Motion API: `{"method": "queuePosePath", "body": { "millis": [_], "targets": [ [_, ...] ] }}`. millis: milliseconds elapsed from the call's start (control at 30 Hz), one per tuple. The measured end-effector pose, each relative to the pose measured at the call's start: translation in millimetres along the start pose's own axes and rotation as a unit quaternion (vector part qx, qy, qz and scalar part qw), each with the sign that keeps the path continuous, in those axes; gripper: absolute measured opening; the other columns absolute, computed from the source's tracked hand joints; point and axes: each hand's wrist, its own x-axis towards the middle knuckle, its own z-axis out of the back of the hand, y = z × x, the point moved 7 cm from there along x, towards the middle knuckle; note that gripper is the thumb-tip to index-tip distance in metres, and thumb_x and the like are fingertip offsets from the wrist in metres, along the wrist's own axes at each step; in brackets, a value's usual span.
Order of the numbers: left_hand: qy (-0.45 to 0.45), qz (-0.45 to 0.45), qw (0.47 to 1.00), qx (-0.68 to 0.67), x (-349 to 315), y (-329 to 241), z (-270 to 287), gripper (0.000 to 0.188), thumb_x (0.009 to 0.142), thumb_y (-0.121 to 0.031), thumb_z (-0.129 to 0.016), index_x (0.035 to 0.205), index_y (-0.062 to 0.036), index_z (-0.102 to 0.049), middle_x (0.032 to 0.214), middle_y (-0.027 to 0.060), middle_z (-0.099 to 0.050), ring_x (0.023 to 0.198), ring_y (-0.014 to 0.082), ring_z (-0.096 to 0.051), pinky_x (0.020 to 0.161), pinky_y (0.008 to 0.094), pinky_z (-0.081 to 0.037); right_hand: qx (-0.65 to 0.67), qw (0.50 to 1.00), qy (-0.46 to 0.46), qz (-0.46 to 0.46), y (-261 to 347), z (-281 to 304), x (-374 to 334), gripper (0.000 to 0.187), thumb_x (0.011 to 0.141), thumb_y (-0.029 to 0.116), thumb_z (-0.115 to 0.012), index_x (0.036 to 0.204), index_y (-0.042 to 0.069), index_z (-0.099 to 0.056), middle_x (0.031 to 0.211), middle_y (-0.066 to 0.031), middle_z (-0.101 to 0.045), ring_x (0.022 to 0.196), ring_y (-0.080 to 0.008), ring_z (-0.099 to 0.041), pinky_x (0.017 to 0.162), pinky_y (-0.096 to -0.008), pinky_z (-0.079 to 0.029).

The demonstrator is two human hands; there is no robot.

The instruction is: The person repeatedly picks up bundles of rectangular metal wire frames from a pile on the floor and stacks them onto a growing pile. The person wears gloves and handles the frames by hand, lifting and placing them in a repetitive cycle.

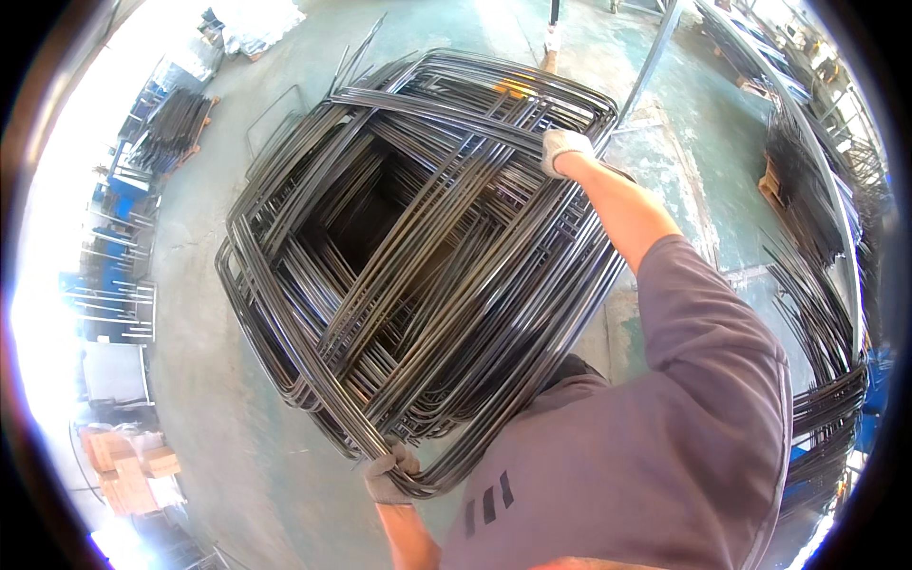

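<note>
A tall stack of dark bent metal tube frames [418,313] fills the middle, layers of rods crossing one another around a dark hollow. Both my hands wear pale work gloves. My left hand [390,474], low in the view, is closed around the rounded near corner of the top bundle of tube frames. At the upper right, my right hand [566,152] grips the far end of the same layer, arm stretched out. The fingers of both hands are partly hidden by the gloves and tubes. How many frames each hand holds I cannot tell.
Piles of dark metal rods [817,313] lie along the right side, beside a long metal rail [836,180]. More stacked metal parts [171,128] sit on a pallet at the far left. Cardboard boxes [128,465] stand at the lower left. A slanted metal post [654,59] rises behind the stack.
</note>
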Motion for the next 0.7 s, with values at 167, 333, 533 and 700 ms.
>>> {"method": "queuePosePath", "body": {
  "millis": [167,333,533,700],
  "targets": [
    [-0.012,-0.01,1.0,-0.004,-23,9,0,0.05,0.081,-0.008,-0.072,0.13,0.0015,-0.069,0.078,0.0024,-0.049,0.061,0.0192,-0.043,0.06,0.0371,-0.035,0.02,0.999,0.012,-0.023,-12,17,-38,0.03,0.086,0.01,-0.07,0.109,0.002,-0.087,0.118,-0.0243,-0.083,0.114,-0.0385,-0.081,0.094,-0.0461,-0.066],
    [0.025,0.022,0.999,0.0,-41,-2,17,0.052,0.078,-0.007,-0.073,0.13,-0.0041,-0.068,0.078,0.0045,-0.051,0.062,0.023,-0.046,0.06,0.0402,-0.036,0.048,0.997,-0.022,-0.055,-54,22,-91,0.028,0.086,0.013,-0.07,0.106,0.002,-0.087,0.117,-0.0257,-0.082,0.114,-0.0404,-0.08,0.095,-0.0473,-0.065],
    [-0.057,-0.047,0.985,0.156,-75,-53,-27,0.055,0.075,-0.004,-0.068,0.13,-0.0019,-0.069,0.088,0.0115,-0.067,0.066,0.0289,-0.059,0.066,0.0392,-0.05,0.118,0.976,-0.036,-0.18,-145,-7,-208,0.033,0.087,0.02,-0.071,0.112,0.003,-0.086,0.115,-0.0279,-0.081,0.112,-0.0428,-0.079,0.096,-0.0478,-0.064],
    [0.036,-0.056,0.962,0.265,-94,-110,-139,0.058,0.079,-0.01,-0.067,0.136,0.0001,-0.065,0.092,0.0134,-0.071,0.068,0.0272,-0.066,0.061,0.0355,-0.054,0.219,0.93,-0.044,-0.292,-214,-70,-312,0.032,0.086,0.016,-0.07,0.11,0.001,-0.086,0.119,-0.0308,-0.079,0.118,-0.0421,-0.079,0.101,-0.0477,-0.063]
  ]
}}
